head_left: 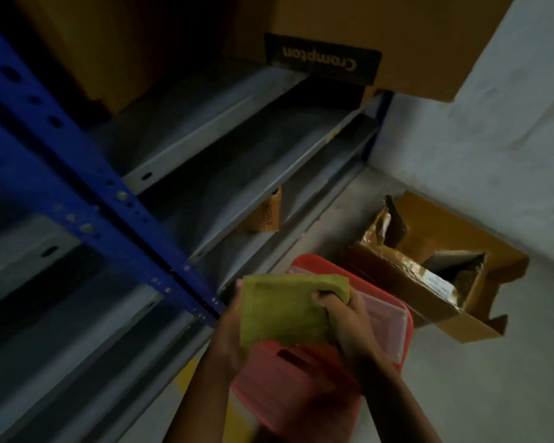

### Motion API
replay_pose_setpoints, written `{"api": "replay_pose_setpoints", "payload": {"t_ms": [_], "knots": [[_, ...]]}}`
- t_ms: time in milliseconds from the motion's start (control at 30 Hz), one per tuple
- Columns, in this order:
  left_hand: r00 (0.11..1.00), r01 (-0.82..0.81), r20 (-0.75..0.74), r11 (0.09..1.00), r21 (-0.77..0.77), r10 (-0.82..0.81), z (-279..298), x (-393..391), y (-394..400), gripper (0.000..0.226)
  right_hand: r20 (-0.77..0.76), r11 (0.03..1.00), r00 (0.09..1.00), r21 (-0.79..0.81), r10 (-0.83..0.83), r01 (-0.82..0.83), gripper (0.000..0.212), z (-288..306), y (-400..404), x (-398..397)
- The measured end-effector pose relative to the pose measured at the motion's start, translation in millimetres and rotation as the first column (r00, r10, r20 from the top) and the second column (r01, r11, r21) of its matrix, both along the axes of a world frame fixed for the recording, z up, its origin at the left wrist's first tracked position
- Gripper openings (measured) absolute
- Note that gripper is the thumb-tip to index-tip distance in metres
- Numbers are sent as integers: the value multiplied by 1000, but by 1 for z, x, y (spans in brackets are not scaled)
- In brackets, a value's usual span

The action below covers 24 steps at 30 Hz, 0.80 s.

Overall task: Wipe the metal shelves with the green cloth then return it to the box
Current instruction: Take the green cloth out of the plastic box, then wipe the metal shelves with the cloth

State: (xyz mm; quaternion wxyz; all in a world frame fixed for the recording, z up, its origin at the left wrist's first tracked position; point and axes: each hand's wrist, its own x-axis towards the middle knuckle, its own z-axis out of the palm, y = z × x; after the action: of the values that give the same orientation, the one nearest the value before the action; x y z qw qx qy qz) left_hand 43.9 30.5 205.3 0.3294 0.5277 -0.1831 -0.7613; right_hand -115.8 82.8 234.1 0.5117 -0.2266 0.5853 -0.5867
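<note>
Both hands are gripping the folded green cloth [285, 310] now, the left hand [229, 327] cupping its near edge and the right hand [343, 318] pinching the far corner, likely squaring it into a pad. They are hovering right above the red box [387, 334]. The grey metal shelves [237, 174] are waiting ahead and left of the hands, and an open cardboard carton [435, 270] is sitting just beyond the right hand.

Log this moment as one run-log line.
cloth: folded, held in both hands | left hand: grips its left edge | right hand: grips its right edge | box: red, under the hands | shelves: untouched now
</note>
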Motion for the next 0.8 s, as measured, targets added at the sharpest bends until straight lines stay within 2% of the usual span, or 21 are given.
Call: {"api": "replay_pose_setpoints", "payload": {"t_ms": [67, 133, 200, 233, 300, 367, 400, 467, 500, 567, 600, 633, 667, 733, 767, 800], "knots": [[959, 19, -282, 997, -72, -39, 21, 24, 1, 49, -1, 996, 997, -10, 84, -84, 9, 12, -9, 20], [905, -38, -425, 991, -126, -20, 36, 53, 2, 79, 18, 993, 993, 12, 117, -117, 10, 19, -16, 42], [871, -63, -488, 969, -241, -65, 55, 71, 4, 74, 50, 991, 990, 17, 134, -135, 16, 32, -23, 64], [907, -70, -418, 960, -271, -52, 67, 80, 6, 64, 47, 987, 986, 10, 158, -158, 23, 37, -26, 74], [984, -92, -174, 941, -325, 36, 86, 99, 4, 39, 40, 971, 970, -3, 241, -241, 32, 52, -30, 92], [992, -122, -23, 918, -377, 122, 105, 117, 3, 24, 8, 951, 951, 22, 309, -309, 28, 65, -31, 107], [986, -142, 26, 899, -415, 168, 111, 128, 0, 20, -57, 946, 944, 26, 324, -323, 23, 71, -31, 114], [957, -123, 165, 850, -512, 238, 132, 145, 2, 12, -331, 952, 897, 4, 291, -308, 21, 80, -34, 130], [934, -97, 236, 824, -559, 270, 140, 154, 4, 10, -482, 968, 850, -18, 213, -252, 20, 83, -34, 140], [882, -63, 333, 785, -616, 332, 154, 170, 6, 11, -720, 965, 693, -207, -38, -162, 21, 96, -29, 163], [858, -57, 360, 766, -640, 365, 163, 176, 7, 11, -786, 924, 609, -306, -110, -228, 26, 105, -24, 177], [844, -40, 379, 749, -661, 380, 173, 182, 9, 12, -825, 878, 557, -335, -98, -341, 35, 115, -16, 191], [844, -14, 382, 729, -685, 376, 182, 189, 12, 12, -834, 819, 551, -338, -32, -463, 47, 123, -10, 208], [886, 53, 366, 722, -690, 285, 202, 202, 23, 24, -819, 724, 550, -278, 165, -631, 73, 134, -1, 240], [931, 77, 314, 743, -665, 185, 210, 209, 28, 36, -785, 715, 585, -288, 205, -637, 78, 136, 0, 256], [966, 108, 249, 766, -634, 70, 215, 218, 33, 48, -711, 738, 671, -334, 211, -586, 75, 137, 1, 269]]}}
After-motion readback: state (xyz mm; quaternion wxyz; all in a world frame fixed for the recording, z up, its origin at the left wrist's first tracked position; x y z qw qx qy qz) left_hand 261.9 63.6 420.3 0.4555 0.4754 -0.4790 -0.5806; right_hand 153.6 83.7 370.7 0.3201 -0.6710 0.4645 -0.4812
